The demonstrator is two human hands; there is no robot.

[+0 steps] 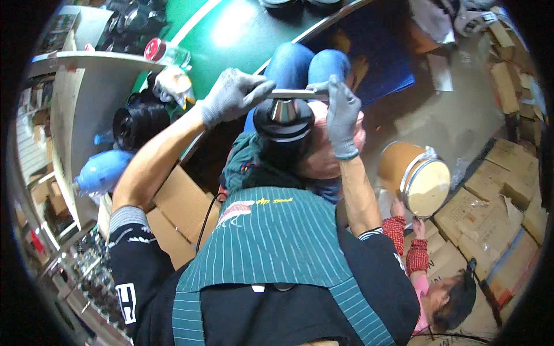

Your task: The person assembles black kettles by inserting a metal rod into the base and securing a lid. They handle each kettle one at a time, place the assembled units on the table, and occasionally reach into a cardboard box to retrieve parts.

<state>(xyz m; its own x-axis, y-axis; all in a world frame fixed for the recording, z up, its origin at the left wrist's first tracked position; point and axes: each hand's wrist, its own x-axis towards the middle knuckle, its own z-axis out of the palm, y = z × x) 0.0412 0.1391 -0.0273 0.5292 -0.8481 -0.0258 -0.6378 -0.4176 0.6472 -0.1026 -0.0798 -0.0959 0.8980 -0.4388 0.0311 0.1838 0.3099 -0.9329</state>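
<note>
At twelve o'clock, a grey bar point(297, 94) crosses above a silver cone point(284, 111).
Left hand point(232, 97) at eleven and right hand point(342, 118) at two close gloved fingers point(261, 90) on its ends; uneven pressure could skew it.

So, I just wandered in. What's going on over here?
A person in a striped apron is holding a flat grey bar level with both gloved hands, the left hand at one end and the right hand at the other. In this view, a black round piece with a silver cone shows just below the bar. Off to the right, another person has both hands at a tan drum, with cardboard beside it.
</note>
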